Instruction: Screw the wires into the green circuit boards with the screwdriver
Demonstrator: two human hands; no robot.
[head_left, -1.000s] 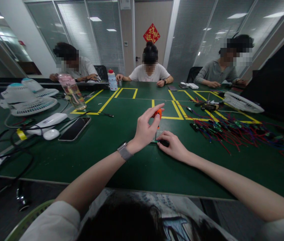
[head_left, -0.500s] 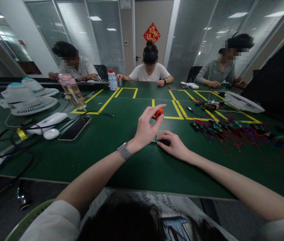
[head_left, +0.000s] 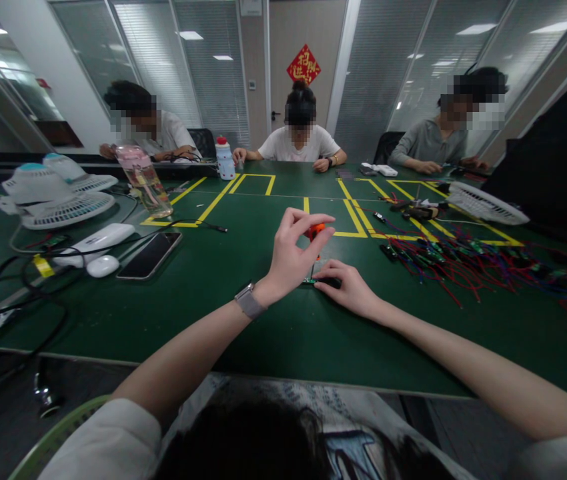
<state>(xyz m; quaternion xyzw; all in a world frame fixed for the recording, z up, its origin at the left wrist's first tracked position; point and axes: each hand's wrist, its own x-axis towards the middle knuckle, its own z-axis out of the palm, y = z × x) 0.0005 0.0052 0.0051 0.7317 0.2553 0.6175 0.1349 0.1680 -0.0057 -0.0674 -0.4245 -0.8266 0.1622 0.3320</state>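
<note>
My left hand [head_left: 291, 257], with a watch on its wrist, pinches the orange handle of a small screwdriver [head_left: 315, 231] held upright over the green table [head_left: 243, 320]. Its tip points down at a small green circuit board [head_left: 309, 281]. My right hand [head_left: 346, 288] lies on the table beside it, fingers pressed on a small black part at the board's edge [head_left: 328, 283]. The screwdriver's shaft is mostly hidden behind my fingers.
A heap of red and blue wired boards [head_left: 463, 263] lies at the right. A phone [head_left: 149, 255], white mouse [head_left: 102, 267], cables, two desk fans [head_left: 51, 197] and a water bottle [head_left: 144, 183] stand at the left. Three people sit along the far side. Another fan [head_left: 483, 203] lies at the right.
My left fingers have shifted round the orange handle, turning it slightly. The right hand has stayed pressed on the board.
</note>
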